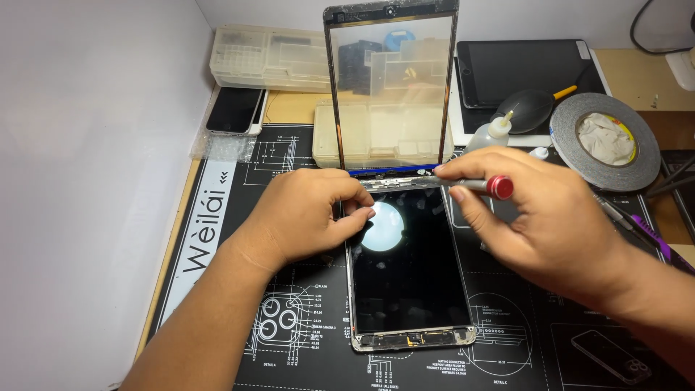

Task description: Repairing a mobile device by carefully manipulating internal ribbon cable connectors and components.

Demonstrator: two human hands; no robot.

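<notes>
Tablet [409, 268] lies flat on the black mat [239, 217] mid-worktop, its glass front panel [391, 87] already lifted and standing upright at the far edge, apparently still joined there. Left hand [304, 213], fingers curled, presses the tablet's top corner; right hand [528, 217] is clamped on one red-tipped screwdriver [470, 185]. Counted: one tape roll [604, 141], one blower [532, 101], one squeeze bottle [489, 134], two spare devices.

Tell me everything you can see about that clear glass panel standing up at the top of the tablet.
The glass panel is a thin, see-through rectangular sheet with a narrow dark border and a dark strip along its top edge. It stands nearly upright, hinged open from the top end of the opened tablet, which lies flat on the printed work mat. Plastic boxes show through it. Neither hand grips it; both work at its base.
</notes>
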